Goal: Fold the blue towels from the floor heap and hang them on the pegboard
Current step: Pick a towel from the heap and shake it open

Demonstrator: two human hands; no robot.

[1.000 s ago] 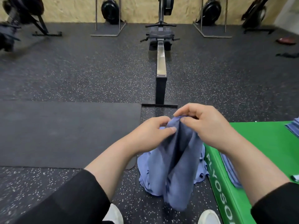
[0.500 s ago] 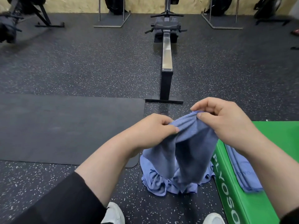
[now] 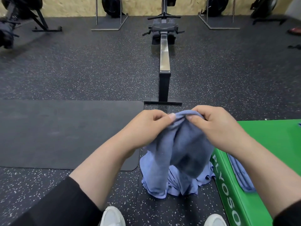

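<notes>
A blue towel (image 3: 182, 144) hangs in front of me, bunched at its top edge. My left hand (image 3: 151, 126) pinches that edge on the left and my right hand (image 3: 213, 124) pinches it on the right, thumbs close together. The towel's lower end drapes onto a heap of blue towels (image 3: 184, 185) on the floor between my feet. Another blue towel (image 3: 241, 175) lies flat on the green box, partly hidden by my right forearm. No pegboard is in view.
A green plyo box (image 3: 268, 144) stands at my right. A black mat (image 3: 65, 132) lies on the floor to the left. A rowing machine (image 3: 164, 62) runs straight ahead; other gym machines line the far wall. My white shoes (image 3: 112, 216) show at the bottom.
Both hands have drawn closer together along the towel's top edge and lifted slightly. The camera view has shifted a little.
</notes>
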